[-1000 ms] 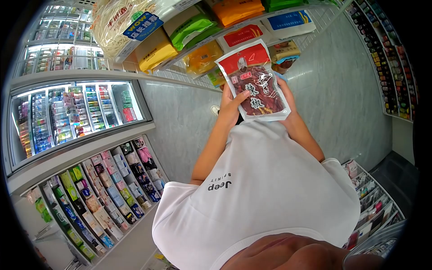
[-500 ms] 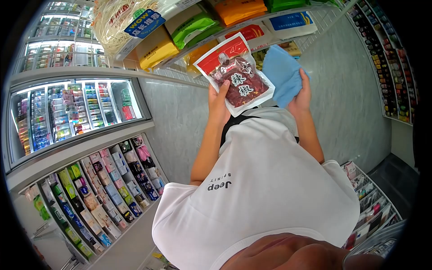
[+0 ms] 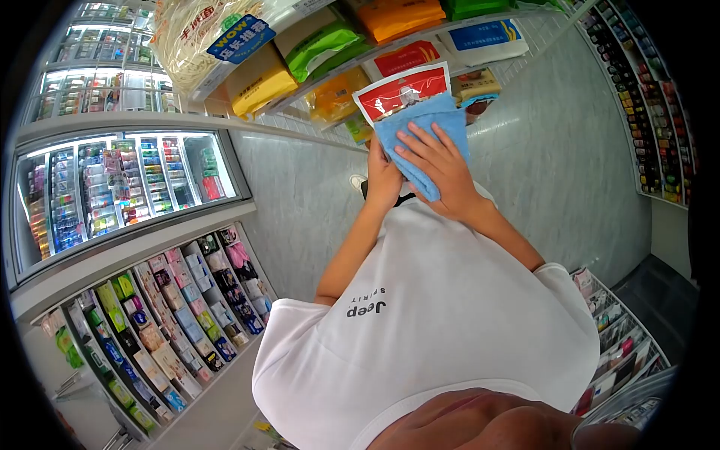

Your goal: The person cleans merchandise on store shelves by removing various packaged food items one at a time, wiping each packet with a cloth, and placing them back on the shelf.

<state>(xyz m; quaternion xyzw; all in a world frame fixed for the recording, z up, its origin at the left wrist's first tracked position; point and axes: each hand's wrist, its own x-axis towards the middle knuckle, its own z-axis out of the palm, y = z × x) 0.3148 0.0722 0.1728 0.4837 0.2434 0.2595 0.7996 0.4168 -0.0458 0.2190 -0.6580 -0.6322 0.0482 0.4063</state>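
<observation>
A red and white food packet [image 3: 411, 86] is in front of my chest, its red top edge showing above a light blue cloth [image 3: 420, 127]. My left hand [image 3: 384, 176] grips the packet's lower left edge, with its fingers partly hidden behind it. Pressed flat over the cloth on the packet's front is my right hand [image 3: 441, 169], its fingers spread on the fabric. The cloth covers the packet's middle and lower part, and a fold of it hangs below my right palm.
Ahead is a wire shelf [image 3: 536, 46] with bagged goods and noodles [image 3: 191, 45]. On the left are a lit chiller [image 3: 112, 184] and a rack of small packages [image 3: 161, 330]. Bottles line a shelf [image 3: 645, 97] at right. Grey floor [image 3: 540, 157] lies beyond my hands.
The blue cloth went from behind the packet, out to the right, then onto the packet's front under my right hand. The packet tilted left and came back more upright.
</observation>
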